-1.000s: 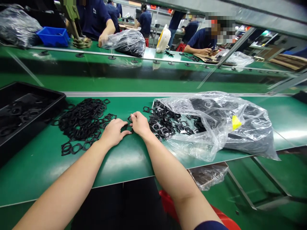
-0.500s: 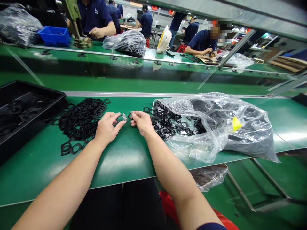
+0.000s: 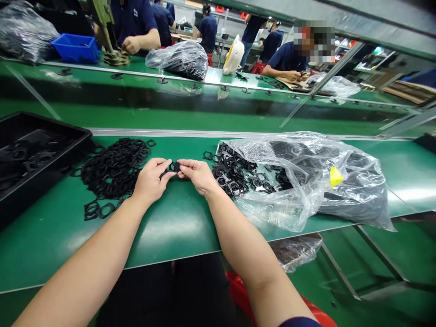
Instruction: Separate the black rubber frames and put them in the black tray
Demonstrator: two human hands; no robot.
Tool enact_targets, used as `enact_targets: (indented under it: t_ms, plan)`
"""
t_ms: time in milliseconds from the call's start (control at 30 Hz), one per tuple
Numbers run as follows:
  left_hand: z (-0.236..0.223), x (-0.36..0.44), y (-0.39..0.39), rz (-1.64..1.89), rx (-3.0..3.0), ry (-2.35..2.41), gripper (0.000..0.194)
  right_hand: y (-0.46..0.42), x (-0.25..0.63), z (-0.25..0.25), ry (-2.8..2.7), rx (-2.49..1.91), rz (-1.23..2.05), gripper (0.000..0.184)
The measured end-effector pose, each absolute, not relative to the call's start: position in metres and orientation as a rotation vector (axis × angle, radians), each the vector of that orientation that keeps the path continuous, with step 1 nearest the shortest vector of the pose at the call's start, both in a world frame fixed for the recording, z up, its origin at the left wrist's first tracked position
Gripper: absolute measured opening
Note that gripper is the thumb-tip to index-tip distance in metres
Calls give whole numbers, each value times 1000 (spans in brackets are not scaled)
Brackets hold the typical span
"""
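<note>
Both of my hands meet above the green tabletop, pinching small black ring-shaped parts (image 3: 175,167) between them. My left hand (image 3: 151,179) grips the left edge with thumb and fingers. From the other side, my right hand (image 3: 198,175) pinches the right edge. The parts overlap, so I cannot tell one from the other. Left of my hands lies a pile of black ring-shaped parts (image 3: 112,168), with a few loose ones in front. On the right, more black parts with shiny metallic faces (image 3: 235,175) spill from the mouth of a clear plastic bag (image 3: 306,177).
A black bin (image 3: 76,145) holding dark parts stands at the left end of the green table (image 3: 170,231). Beyond a gap runs another bench with a blue tray (image 3: 76,50), a filled plastic bag (image 3: 184,61) and co-workers. A metal post (image 3: 335,68) slants at the right.
My right hand has moved left, bringing its black ring-shaped part against the one in my left hand. The two hands were apart before. Across the bench, a co-worker's hand has shifted slightly.
</note>
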State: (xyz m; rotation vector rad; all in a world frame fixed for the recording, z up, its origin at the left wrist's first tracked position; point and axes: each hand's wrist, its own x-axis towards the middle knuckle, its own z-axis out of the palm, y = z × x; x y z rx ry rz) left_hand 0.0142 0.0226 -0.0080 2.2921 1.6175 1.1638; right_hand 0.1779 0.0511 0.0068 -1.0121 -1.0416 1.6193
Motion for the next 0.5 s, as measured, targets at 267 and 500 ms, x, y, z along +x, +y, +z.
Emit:
enact_targets:
  t_ms: [267, 500]
  plan:
    - [-7, 13, 23, 1223, 2299, 1686, 38, 54, 176, 3, -1074, -1028, 1517, 16]
    - [2, 14, 20, 1186, 2431, 1505, 35, 50, 179, 6, -1143, -964, 1587, 29]
